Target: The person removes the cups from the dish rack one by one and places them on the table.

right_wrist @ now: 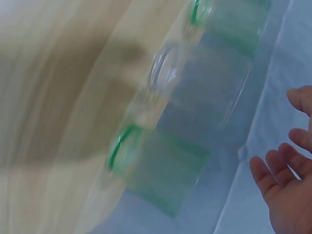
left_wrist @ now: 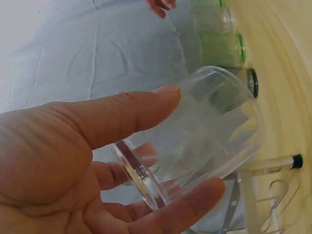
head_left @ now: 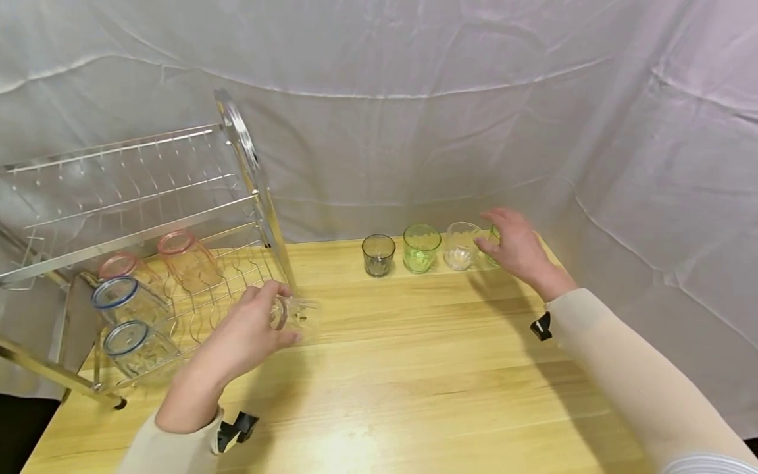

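My left hand (head_left: pixel 251 326) grips a clear glass (left_wrist: pixel 209 131) near its thick base, thumb on one side and fingers on the other. The glass is tipped sideways, its mouth pointing away from the palm, beside the rack. Over at the right, my right hand (head_left: pixel 515 247) hovers with loosely spread fingers and nothing in them. Just by it stand a green glass (right_wrist: pixel 161 170), partly hidden by the hand in the head view, and a clear rounded glass (head_left: pixel 460 249). Another green glass (head_left: pixel 422 249) and a dark grey glass (head_left: pixel 378 255) continue that row leftward.
A two-tier metal dish rack (head_left: pixel 260 217) stands at the left. Upside down on its lower tier are two pink-rimmed glasses (head_left: pixel 188 260) and two blue-rimmed glasses (head_left: pixel 139 345). Grey cloth (head_left: pixel 385 151) hangs behind the wooden table (head_left: pixel 414 395).
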{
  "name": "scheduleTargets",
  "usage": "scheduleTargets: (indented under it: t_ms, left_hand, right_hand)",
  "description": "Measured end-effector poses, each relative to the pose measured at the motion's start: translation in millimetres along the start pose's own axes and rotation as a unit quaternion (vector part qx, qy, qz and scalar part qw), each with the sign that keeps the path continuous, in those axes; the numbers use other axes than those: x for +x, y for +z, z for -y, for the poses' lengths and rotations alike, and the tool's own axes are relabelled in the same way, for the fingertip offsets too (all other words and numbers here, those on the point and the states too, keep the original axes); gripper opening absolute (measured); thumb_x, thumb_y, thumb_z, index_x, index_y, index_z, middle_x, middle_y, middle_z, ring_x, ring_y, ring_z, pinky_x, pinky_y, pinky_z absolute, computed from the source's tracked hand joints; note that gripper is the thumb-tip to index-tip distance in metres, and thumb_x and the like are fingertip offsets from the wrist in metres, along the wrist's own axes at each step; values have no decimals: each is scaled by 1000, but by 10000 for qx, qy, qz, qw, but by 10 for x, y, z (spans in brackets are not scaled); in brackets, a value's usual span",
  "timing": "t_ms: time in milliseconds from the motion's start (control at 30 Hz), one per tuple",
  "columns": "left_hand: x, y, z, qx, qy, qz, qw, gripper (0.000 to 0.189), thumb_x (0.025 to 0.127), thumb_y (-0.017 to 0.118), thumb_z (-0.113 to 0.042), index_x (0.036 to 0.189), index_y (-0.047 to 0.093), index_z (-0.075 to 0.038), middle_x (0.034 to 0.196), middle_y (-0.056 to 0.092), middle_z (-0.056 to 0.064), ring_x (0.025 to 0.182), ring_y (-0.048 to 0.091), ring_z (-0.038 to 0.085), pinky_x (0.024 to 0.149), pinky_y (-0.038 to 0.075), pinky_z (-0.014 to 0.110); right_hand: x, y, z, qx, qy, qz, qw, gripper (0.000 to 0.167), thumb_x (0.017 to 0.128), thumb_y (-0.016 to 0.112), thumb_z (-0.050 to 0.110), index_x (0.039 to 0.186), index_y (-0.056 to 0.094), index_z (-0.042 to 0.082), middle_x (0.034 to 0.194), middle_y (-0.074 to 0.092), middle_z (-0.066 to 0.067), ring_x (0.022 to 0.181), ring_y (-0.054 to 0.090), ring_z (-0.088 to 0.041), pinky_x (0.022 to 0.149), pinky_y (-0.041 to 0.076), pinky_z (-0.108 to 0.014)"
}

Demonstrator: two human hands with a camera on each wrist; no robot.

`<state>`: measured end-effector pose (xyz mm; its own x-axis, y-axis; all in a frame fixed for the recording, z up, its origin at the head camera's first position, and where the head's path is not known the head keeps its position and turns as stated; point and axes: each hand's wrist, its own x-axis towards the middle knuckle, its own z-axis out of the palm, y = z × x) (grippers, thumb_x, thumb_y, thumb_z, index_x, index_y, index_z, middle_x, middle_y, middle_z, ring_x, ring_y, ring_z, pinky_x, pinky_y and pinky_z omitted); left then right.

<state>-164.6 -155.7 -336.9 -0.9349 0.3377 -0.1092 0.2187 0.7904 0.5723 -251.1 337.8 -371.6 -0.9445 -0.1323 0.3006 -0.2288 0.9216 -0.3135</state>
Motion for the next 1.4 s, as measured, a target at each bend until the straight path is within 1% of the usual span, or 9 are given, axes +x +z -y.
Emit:
scheduleTargets:
  t_ms: [200,400,533,667,867,933,1100,1200,1400]
  left_hand:
    - [56,143,7,-358,-17,-67,9993,68,87,87,-24,142,51,-8,121,55,18,96,56,29,73,50,38]
    - [139,294,19,-734,20,-208,9971,69,85,89,-23,141,52,-8,120,58,17,105,60,30,84,55,46]
    - [193,381,29,-1124,83,-241,9933,68,86,89,-23,141,51,-8,121,59,15,114,61,32,91,56,49]
    - [230,454,36,-1526,61,-263,9879,68,87,88,-23,142,50,-10,121,58,12,114,60,30,88,55,43]
    - [293,552,35,-2067,70,-286,9780,70,86,89,-22,143,51,-12,111,56,11,94,57,24,76,49,35]
    - [314,584,35,-2205,88,-259,9750,70,86,89,-21,144,51,-12,117,57,11,94,57,25,76,49,35]
    - [364,680,29,-2374,17,-174,9712,70,86,88,-21,144,51,-15,144,54,10,110,62,27,81,54,35]
    - [402,749,17,-2565,32,-124,9665,70,87,88,-18,145,49,-14,147,53,12,105,65,26,80,57,34]
    - [447,864,-11,-2744,145,-118,9614,70,87,87,-15,144,47,-12,146,51,12,103,64,25,83,57,35]
  right_hand:
    - [-100,180,216,477,-282,-790,9953,46,96,77,14,136,63,-3,137,62,-26,120,60,-46,97,54,-60]
    - [-179,357,435,1199,-490,-1183,9845,42,93,79,8,132,67,-2,131,67,-25,110,64,-42,83,61,-56]
    - [-247,480,572,1667,-372,-1073,9794,43,93,79,6,133,67,-1,133,66,-23,111,65,-42,85,62,-57]
    - [-322,582,708,2016,-235,-878,9752,39,95,76,7,132,67,-2,133,65,-22,113,65,-41,88,62,-55]
    - [-408,731,909,2438,-181,-636,9676,37,96,76,8,131,68,-1,134,66,-19,116,65,-41,88,63,-50]
    - [-433,785,973,2548,-173,-536,9653,37,96,77,9,132,69,2,135,66,-17,116,65,-41,88,63,-47]
    - [-502,889,1157,2926,-45,-121,9561,38,98,75,13,135,68,6,141,64,-13,121,65,-38,93,62,-45]
    - [-541,928,1277,3355,116,247,9416,43,99,75,16,139,66,7,147,60,-12,127,63,-35,98,60,-48]
    - [-585,991,1416,4422,272,1131,8894,56,99,74,18,152,55,16,160,49,-10,142,54,-36,110,53,-54]
